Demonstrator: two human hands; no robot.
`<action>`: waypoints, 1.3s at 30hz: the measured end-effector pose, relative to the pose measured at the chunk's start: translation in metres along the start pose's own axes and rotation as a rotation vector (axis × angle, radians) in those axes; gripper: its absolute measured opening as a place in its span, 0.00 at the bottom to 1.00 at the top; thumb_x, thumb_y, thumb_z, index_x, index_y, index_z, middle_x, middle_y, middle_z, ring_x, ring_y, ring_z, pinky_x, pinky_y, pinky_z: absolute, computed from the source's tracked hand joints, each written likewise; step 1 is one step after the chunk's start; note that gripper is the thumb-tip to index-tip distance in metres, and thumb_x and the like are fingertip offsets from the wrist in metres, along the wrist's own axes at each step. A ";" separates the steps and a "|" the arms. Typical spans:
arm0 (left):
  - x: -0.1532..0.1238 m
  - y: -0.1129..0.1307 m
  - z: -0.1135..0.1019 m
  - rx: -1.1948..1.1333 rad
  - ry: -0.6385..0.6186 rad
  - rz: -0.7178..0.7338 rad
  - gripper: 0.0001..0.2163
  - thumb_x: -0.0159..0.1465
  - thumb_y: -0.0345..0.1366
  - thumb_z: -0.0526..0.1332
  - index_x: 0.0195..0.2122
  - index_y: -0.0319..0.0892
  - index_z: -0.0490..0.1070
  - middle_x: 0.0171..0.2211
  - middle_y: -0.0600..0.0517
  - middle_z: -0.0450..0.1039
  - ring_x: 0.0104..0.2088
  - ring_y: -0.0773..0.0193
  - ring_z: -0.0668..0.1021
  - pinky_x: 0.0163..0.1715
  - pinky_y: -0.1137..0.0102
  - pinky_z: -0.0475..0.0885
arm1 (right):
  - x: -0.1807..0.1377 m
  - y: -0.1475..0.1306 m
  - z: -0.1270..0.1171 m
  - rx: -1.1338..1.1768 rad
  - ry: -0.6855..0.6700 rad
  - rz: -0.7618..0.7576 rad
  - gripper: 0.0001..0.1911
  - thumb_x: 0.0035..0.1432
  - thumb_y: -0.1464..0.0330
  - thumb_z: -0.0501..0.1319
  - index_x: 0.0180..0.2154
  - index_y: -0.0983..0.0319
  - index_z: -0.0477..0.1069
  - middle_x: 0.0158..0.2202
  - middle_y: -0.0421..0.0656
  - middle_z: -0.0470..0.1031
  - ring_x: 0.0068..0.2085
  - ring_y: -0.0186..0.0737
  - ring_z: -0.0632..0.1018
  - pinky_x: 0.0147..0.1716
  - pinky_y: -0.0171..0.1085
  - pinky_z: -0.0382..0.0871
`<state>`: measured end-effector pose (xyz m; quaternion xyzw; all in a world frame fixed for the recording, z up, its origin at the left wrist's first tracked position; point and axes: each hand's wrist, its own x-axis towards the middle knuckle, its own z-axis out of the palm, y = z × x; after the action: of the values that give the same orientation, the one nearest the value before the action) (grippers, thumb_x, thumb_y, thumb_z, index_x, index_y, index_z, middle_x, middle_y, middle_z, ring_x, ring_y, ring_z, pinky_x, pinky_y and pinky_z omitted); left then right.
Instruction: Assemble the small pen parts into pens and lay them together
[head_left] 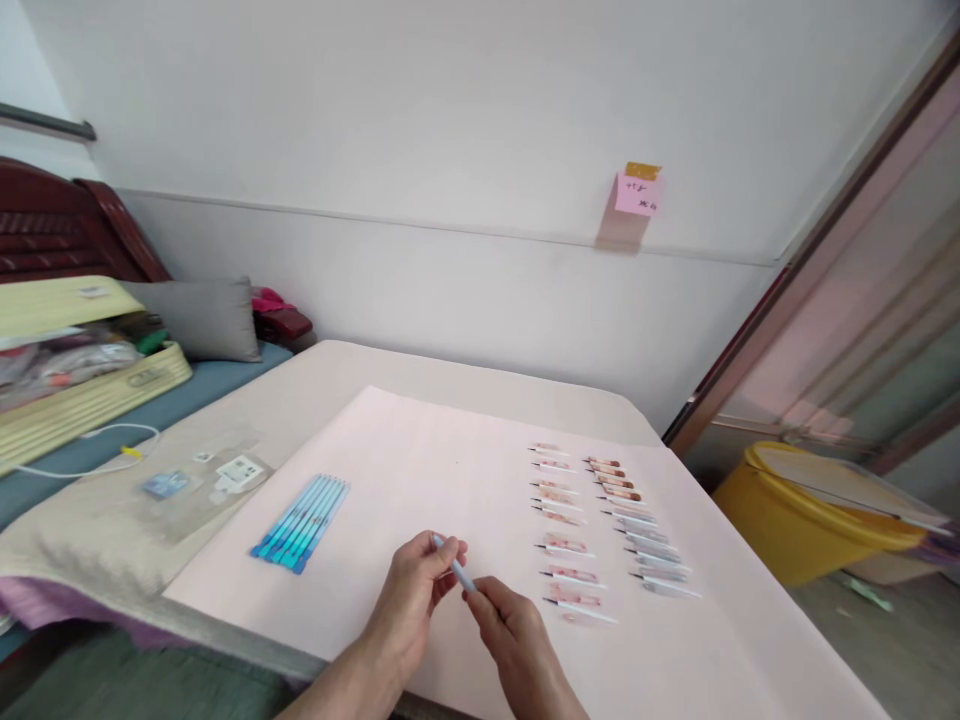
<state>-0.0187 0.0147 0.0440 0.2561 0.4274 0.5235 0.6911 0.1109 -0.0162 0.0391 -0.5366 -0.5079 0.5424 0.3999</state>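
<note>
A pale blue pen slants between my two hands over the front of the table. The fingers of my left hand are closed on its upper end. My right hand pinches the lower end. To the left lies a flat row of blue pens, side by side, perhaps in a clear sleeve. On the right, white pens with pink patterned sleeves or wrappers form one column. Beside them runs a second column, with brown-patterned pens at the back and pale grey ones nearer me.
Clear plastic packaging with labels lies on the table's left part. A cream box of bagged items and a grey cushion sit farther left. A yellow bin stands right of the table. The wall bounds the back.
</note>
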 end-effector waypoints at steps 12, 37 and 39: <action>-0.001 0.007 0.001 0.023 -0.036 0.011 0.09 0.50 0.40 0.65 0.25 0.39 0.70 0.34 0.47 0.73 0.38 0.62 0.72 0.37 0.70 0.65 | -0.002 -0.009 -0.002 0.168 -0.032 0.104 0.19 0.46 0.54 0.61 0.26 0.65 0.67 0.14 0.31 0.55 0.16 0.22 0.54 0.15 0.28 0.41; -0.002 0.010 0.002 0.063 -0.093 0.000 0.09 0.51 0.38 0.65 0.26 0.37 0.71 0.27 0.50 0.71 0.23 0.70 0.71 0.32 0.69 0.65 | 0.000 -0.001 0.005 0.489 -0.141 0.291 0.20 0.47 0.52 0.60 0.31 0.62 0.64 0.10 0.27 0.52 0.11 0.21 0.45 0.12 0.29 0.32; -0.003 0.011 0.002 0.050 -0.130 -0.014 0.09 0.51 0.39 0.64 0.25 0.37 0.71 0.25 0.51 0.70 0.20 0.71 0.69 0.29 0.70 0.64 | -0.003 -0.002 0.004 0.639 -0.234 0.371 0.20 0.50 0.51 0.57 0.33 0.61 0.64 0.10 0.26 0.49 0.11 0.21 0.44 0.12 0.28 0.34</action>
<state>-0.0224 0.0154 0.0548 0.3039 0.3963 0.4901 0.7144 0.1073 -0.0191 0.0411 -0.4019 -0.2499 0.7941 0.3815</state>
